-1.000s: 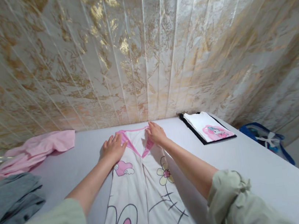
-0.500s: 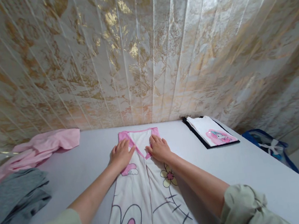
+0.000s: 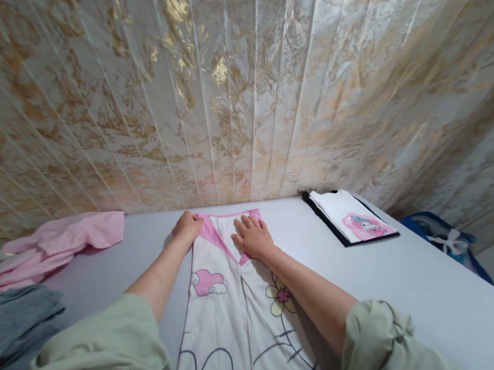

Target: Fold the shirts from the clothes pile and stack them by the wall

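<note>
A long white printed garment (image 3: 223, 323) lies lengthwise in front of me, with pink V-shaped trim at its far end and hearts and flowers on it. At the far left corner, my left hand (image 3: 187, 225) is closed, its fingers gripping the pink edge. My right hand (image 3: 253, 237) rests open and flat on the other side of the far end, fingers pointing away from me. The near end of the garment runs out of the picture.
On the white table (image 3: 364, 297), a pink cloth (image 3: 66, 241) and a crumpled grey garment (image 3: 10, 328) lie left. A folded white printed shirt (image 3: 342, 208) sits on black fabric at right. Beyond the right edge is a blue bag (image 3: 448, 242). A gold-patterned curtain (image 3: 220, 121) hangs behind.
My left hand has moved outward and away from me, from lying flat on the garment to gripping its far left corner. The right hand has shifted slightly left and away.
</note>
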The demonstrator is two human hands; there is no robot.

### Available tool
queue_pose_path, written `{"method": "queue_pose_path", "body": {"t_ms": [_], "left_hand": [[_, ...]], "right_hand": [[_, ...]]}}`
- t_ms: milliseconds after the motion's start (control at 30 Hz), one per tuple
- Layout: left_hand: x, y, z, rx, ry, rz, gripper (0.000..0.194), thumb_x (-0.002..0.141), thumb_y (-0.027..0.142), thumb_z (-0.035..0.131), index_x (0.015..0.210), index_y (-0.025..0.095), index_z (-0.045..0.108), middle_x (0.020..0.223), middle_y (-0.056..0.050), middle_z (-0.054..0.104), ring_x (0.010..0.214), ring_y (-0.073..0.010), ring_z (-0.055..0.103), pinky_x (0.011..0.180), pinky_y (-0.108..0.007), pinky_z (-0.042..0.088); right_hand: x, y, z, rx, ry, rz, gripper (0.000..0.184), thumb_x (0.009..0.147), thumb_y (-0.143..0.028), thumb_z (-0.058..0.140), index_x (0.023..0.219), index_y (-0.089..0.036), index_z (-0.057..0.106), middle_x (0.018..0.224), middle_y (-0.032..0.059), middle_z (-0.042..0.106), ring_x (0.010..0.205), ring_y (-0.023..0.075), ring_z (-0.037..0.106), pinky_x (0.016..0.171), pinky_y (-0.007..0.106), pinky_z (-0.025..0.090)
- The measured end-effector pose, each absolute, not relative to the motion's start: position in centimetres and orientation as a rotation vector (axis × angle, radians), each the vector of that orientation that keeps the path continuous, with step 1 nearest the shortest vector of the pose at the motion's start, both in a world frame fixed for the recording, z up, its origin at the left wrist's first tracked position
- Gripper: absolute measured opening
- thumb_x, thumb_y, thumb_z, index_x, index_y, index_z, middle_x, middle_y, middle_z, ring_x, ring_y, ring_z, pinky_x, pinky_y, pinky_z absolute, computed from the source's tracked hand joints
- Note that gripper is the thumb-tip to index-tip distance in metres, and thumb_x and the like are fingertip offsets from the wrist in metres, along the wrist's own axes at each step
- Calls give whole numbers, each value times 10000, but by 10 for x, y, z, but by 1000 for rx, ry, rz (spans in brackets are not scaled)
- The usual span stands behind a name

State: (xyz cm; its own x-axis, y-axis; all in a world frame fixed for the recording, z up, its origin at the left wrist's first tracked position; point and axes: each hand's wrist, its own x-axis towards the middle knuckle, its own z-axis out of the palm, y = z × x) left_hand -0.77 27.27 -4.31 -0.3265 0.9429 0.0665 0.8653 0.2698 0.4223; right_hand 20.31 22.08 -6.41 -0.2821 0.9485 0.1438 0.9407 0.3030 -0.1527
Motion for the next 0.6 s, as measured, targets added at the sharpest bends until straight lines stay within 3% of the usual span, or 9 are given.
{"method": "queue_pose_path", "body": {"t_ms": [67,167,300,467,600], "left_hand": [[-8,267,-43,1721,2338,635,209,871,305,470,1017,243,607,1012,-66,716,929,-216,676,755,-302,491],[-4,257,-41,1783,2345,684,264,856,272,504,1109,235,570,1050,-90,695,977,-245,665,794,-332,494],[15,241,-36,1971,2306,774,444,886,262,474,1321,172,469,1368,-186,523,1253,-309,515,1006,-444,414],[39,215,-48,2351,1896,647,362,951,238,362,1225,222,598,1347,-54,602,1278,-172,507,1099,-301,342],[40,200,-65,2440,1768,551,412,951,309,400,1328,227,543,1456,-68,518,1352,-212,443,1143,-397,294]], "right_hand": [[203,221,-64,-1753,-2358,55,587,975,-531,356,1494,-256,334,1568,85,313,1441,261,241,1145,472,175],[203,222,-65,-1758,-2344,49,599,972,-532,358,1493,-237,335,1568,91,313,1440,261,237,1145,468,168],[203,221,-66,-1738,-2334,26,587,971,-533,363,1481,-243,353,1556,90,334,1429,263,254,1140,467,174],[204,220,-65,-1700,-2337,-1,539,973,-531,368,1462,-304,379,1539,84,358,1412,269,287,1127,468,194],[205,219,-64,-1698,-2340,13,534,975,-536,359,1468,-330,368,1545,81,345,1418,273,280,1126,478,197]]}}
